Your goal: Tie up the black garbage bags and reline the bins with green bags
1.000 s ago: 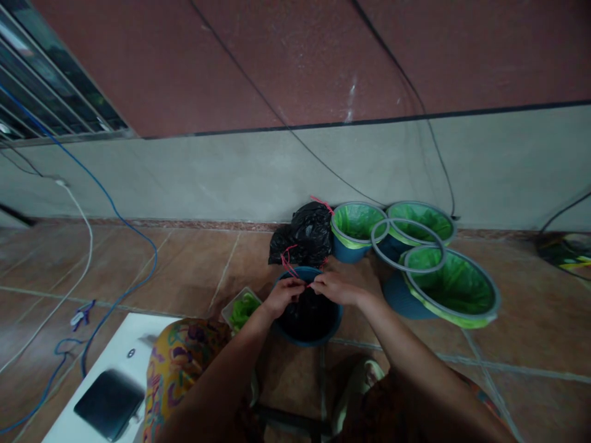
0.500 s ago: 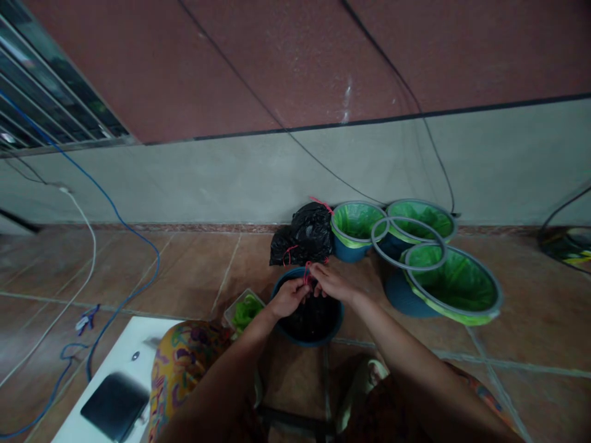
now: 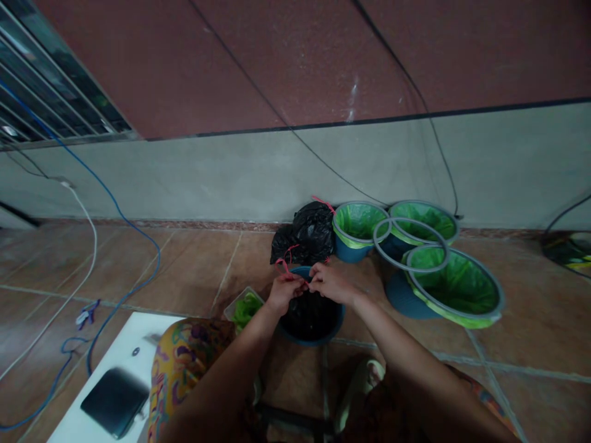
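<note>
My left hand (image 3: 285,292) pinches a red drawstring (image 3: 283,267), which loops up above its fingers. Close beside it, my right hand (image 3: 329,282) is closed with its fingertips on the same red strand. Both hands are over a blue bin (image 3: 340,323) lined with a black garbage bag (image 3: 314,317). The exact grip of the fingers is small and partly hidden. Just behind the bin lie black garbage bags (image 3: 311,231) with red ties, against the wall.
Blue bins with green liners (image 3: 360,221) stand right of the black bags, a grey rim ring (image 3: 383,255) lying across two of them. Left of my bin is a clear container (image 3: 246,307) of green bags. A white board (image 3: 124,351) holds a black tablet-like object (image 3: 115,400). A blue cable (image 3: 122,215) crosses the floor.
The red drawstring loop has shifted from between my hands to above the left one. My hands have drawn slightly apart, the left turning a little. The view has moved slightly.
</note>
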The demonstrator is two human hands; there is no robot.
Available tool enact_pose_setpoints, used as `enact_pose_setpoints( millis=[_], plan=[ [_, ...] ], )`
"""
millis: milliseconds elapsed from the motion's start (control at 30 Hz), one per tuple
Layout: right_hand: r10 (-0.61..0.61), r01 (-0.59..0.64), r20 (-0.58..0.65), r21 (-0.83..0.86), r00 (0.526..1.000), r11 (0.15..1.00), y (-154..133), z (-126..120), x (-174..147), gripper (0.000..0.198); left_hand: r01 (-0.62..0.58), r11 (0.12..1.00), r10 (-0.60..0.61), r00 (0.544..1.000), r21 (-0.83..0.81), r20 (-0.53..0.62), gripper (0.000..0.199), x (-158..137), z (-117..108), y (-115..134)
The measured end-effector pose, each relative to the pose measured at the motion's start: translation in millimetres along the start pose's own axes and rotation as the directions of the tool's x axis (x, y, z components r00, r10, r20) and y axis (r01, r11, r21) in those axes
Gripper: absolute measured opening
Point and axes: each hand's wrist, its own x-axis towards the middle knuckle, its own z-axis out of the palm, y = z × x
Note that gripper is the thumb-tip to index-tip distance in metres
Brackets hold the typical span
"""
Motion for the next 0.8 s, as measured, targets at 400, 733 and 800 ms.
enact_pose_setpoints(
  millis=[400, 733, 800],
  plan=[
    [-0.052, 0.041, -0.039, -0.241, 0.998, 0.97, 9.4, -5.3, 2.7, 0.032, -0.502, 0.58, 0.388, 0.863, 0.642, 0.324, 0.016, -7.9, 7.1, 20.0],
    [-0.112, 0.114, 0.081, -0.013, 0.99, 0.993, 8.8, 3.8, 6.4, 0.037, -0.519, 0.472, 0.581, 0.791, 0.713, 0.191, 0.021, -11.6, 16.0, 4.4],
    [-0.09, 0.091, 0.1, -0.007, 0.991, 0.996, 9.8, 2.2, 5.5, 0.037, -0.477, 0.485, 0.586, 0.799, 0.733, 0.133, 0.015, -10.5, 16.4, 1.8]
  ],
)
